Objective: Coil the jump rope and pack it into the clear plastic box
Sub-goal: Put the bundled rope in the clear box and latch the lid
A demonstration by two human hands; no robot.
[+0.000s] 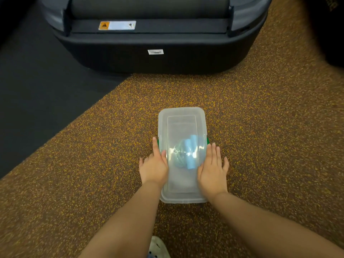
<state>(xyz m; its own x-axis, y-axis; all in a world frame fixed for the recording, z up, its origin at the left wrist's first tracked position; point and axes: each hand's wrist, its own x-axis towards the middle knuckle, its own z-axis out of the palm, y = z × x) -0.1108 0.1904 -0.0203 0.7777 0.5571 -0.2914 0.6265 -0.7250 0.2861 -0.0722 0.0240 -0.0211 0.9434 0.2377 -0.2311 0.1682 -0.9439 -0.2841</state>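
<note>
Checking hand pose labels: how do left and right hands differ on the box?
The left hand has its index finger stretched along the clear plastic box side, others spread; the right hand keeps fingers together. The left thumb lies on the lid; the right thumb is hidden. Both are open, palms down, flanking the box.

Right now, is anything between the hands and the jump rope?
Yes. The clear lid covers the box; the coiled jump rope lies beneath it. The left hand and right hand rest on its edges.
</note>
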